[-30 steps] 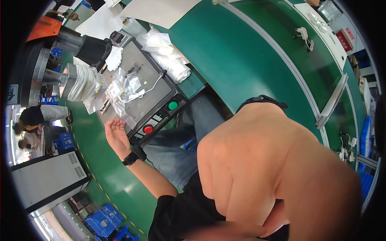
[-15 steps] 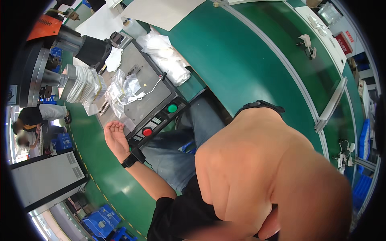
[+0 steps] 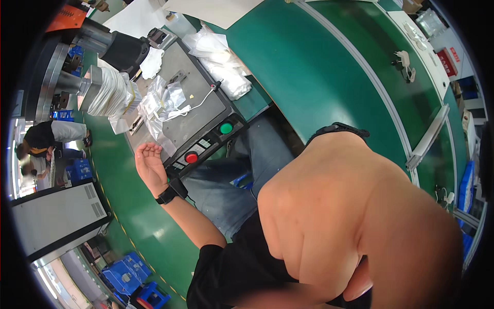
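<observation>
My left hand hovers beside the front left corner of the grey machine table, palm turned up. Its fingers are loosely curled and apart, and nothing lies in them. A black wristband with a small box circles that wrist. Closest to it on the table are clear plastic bags and a white cable with a plug. My right hand looms large right in front of the camera, back of the hand showing. Its fingers curl closed at the lower edge; whatever they hold is hidden. A black band is on that wrist.
A green button and a red button sit on the table's front edge. Rolled plastic bags lie beside the green workbench. A press head stands at the left. Other people work at the far left.
The whole view has shifted slightly, so the table and bench appear a little higher and further right. Both hands keep nearly the same pose.
</observation>
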